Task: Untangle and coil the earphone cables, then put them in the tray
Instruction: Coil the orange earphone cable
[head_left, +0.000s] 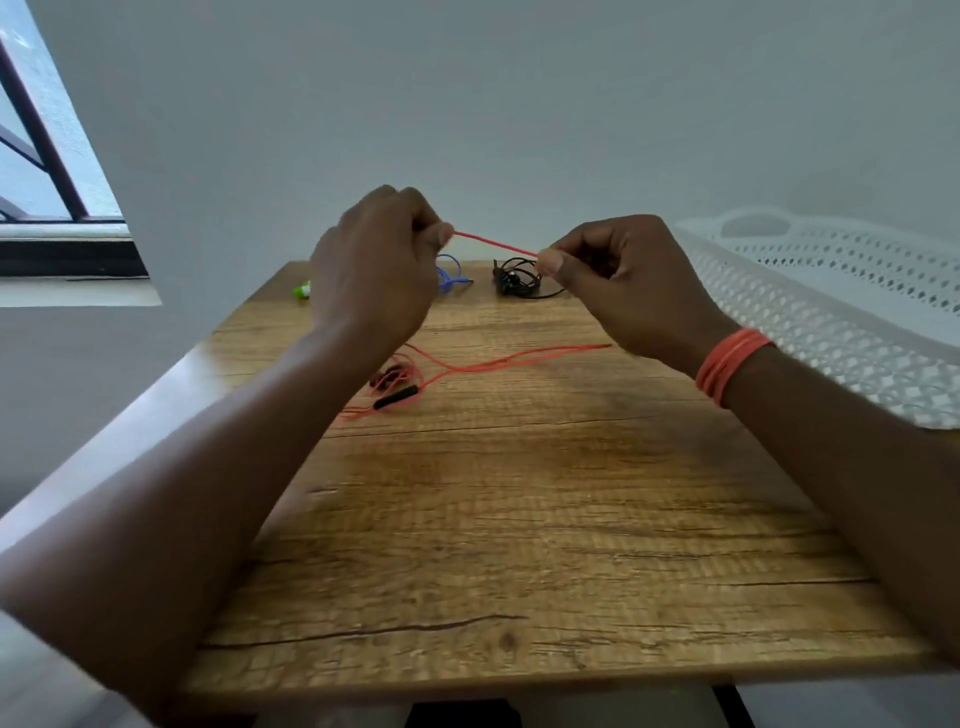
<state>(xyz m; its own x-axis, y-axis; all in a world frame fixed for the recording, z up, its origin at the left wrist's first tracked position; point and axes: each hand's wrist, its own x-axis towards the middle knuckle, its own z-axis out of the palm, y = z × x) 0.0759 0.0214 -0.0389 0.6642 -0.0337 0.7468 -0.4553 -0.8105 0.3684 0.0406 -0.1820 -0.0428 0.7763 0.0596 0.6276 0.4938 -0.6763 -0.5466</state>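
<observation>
Both hands (374, 260) (623, 280) on red cable (493, 242)

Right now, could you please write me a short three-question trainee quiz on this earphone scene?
1. True or false: both hands pinch the red cable.
2. Which earphones lie farthest left on the table? A black B blue C green
3. Fill in: the white tray stands to the person's ____.

Key: 1 true: the left hand and the right hand hold it stretched between them. 2 C, the green earphones. 3 right.
</observation>
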